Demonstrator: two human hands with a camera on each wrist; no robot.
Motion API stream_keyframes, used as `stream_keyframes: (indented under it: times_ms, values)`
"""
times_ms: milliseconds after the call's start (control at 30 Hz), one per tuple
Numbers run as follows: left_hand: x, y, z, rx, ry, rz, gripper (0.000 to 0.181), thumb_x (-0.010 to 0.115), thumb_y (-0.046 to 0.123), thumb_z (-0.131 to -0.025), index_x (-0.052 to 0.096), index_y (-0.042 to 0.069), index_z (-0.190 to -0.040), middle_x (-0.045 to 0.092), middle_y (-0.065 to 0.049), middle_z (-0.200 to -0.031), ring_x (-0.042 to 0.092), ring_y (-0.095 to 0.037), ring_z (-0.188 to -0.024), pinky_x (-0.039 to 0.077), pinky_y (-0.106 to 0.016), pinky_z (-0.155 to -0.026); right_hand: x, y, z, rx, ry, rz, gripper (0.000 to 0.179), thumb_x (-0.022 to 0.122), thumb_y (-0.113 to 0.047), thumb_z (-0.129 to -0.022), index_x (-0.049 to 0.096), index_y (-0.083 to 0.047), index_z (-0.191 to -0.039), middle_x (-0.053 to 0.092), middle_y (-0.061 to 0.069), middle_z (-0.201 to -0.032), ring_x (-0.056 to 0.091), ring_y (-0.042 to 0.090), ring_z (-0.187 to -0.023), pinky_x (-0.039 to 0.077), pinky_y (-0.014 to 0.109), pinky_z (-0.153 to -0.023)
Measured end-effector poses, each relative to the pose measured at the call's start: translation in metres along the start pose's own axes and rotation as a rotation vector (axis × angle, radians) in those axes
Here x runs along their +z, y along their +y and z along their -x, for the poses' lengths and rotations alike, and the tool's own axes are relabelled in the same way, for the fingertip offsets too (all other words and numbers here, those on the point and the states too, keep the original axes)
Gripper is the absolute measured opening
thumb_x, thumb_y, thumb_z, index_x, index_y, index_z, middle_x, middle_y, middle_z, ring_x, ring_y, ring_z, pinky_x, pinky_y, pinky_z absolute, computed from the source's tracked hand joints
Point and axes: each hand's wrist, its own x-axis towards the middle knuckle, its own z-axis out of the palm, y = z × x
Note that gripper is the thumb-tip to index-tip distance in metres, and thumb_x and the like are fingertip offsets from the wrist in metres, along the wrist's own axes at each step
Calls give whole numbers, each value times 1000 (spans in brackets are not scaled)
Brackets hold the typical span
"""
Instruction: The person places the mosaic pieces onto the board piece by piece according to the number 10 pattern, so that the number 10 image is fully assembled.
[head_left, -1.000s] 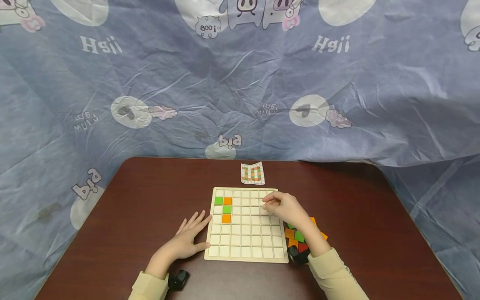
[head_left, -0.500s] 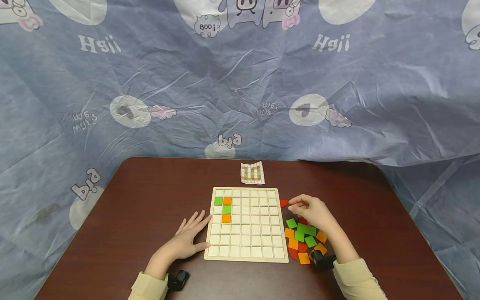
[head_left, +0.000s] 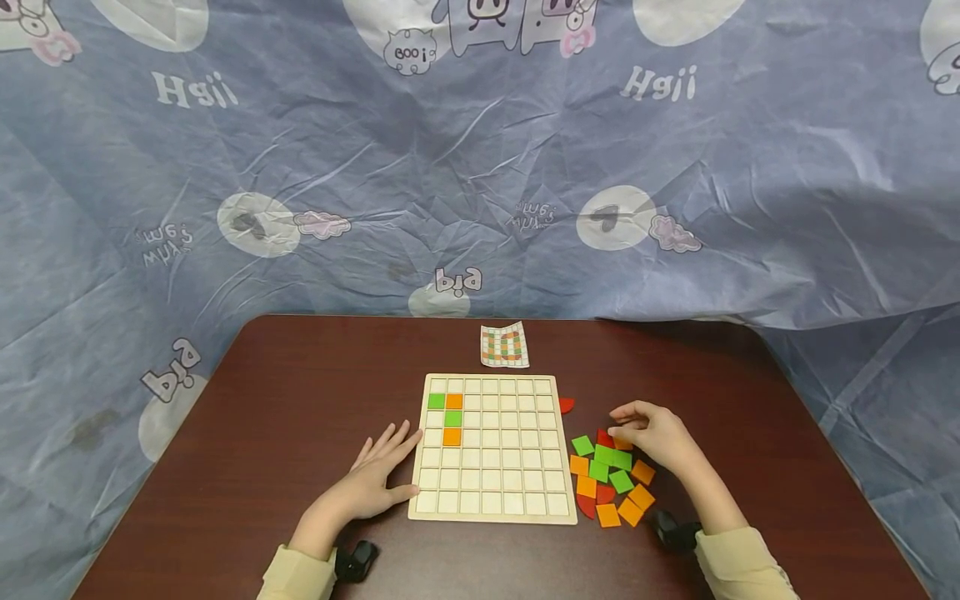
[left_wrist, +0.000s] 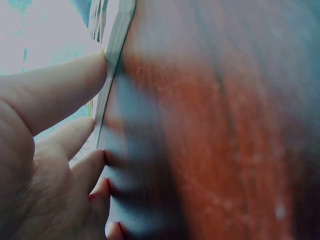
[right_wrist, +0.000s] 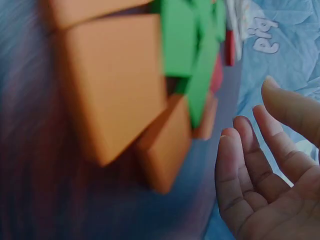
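A pale wooden grid board (head_left: 492, 515) lies on the table, with green and orange square tiles in two columns at its upper left. My left hand (head_left: 378, 477) touches the board's left edge with thumb and fingertips, fingers spread. In the left wrist view those fingertips meet the board's side (left_wrist: 114, 55). My right hand (head_left: 660, 435) hovers over the far end of a loose tile pile, above a red tile (head_left: 604, 437). The right wrist view shows its fingers (right_wrist: 229, 165) relaxed and holding nothing, beside orange tiles (right_wrist: 117, 80) and green tiles (right_wrist: 179, 42).
A red rounded piece (head_left: 566, 405) lies against the board's right edge. Behind the board sits a small paper card (head_left: 505, 346) with a coloured grid pattern. Several orange, green and red pieces make up the pile right of the board. A patterned cloth (head_left: 480, 167) hangs behind the table.
My right hand has moved from above the board's upper right, past the red rounded piece, to the right over the tile pile. The left hand has stayed in place.
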Motion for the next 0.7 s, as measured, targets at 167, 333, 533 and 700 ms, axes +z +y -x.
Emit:
stream_keyframes:
  times_ms: [167, 333, 533, 700]
  values:
    - [0, 0, 0, 5, 0, -1, 78, 70, 29, -91, 29, 14, -157, 17, -15, -164, 7, -39, -153, 0, -63, -119, -1, 11, 1, -2, -4, 47, 36, 76, -22, -86, 68, -1, -114, 68, 20, -114, 63, 30, -98, 56, 44, -83]
    - [1, -1, 0, 2, -1, 7, 78, 70, 28, -91, 28, 15, -157, 17, -15, -164, 6, -39, -153, -1, -63, -120, 0, 16, 1, -25, -18, 78, 35, 78, -21, -84, 69, -3, -112, 65, 18, -113, 60, 32, -100, 54, 48, -86]
    - [2, 0, 0, -4, -17, 23, 79, 69, 28, -92, 26, 15, -157, 13, -15, -165, 4, -38, -153, -3, -63, -120, 1, 22, 0, -51, -28, 129, 24, 80, -15, -81, 70, -8, -102, 61, 9, -105, 57, 26, -97, 51, 41, -82]
    - [2, -1, -1, -7, -16, 23, 79, 69, 28, -92, 27, 14, -157, 13, -15, -165, 4, -39, -153, -3, -63, -119, 2, 26, -2, -52, -46, 102, 23, 79, -14, -82, 69, -7, -101, 61, 6, -97, 55, 21, -89, 48, 33, -75]
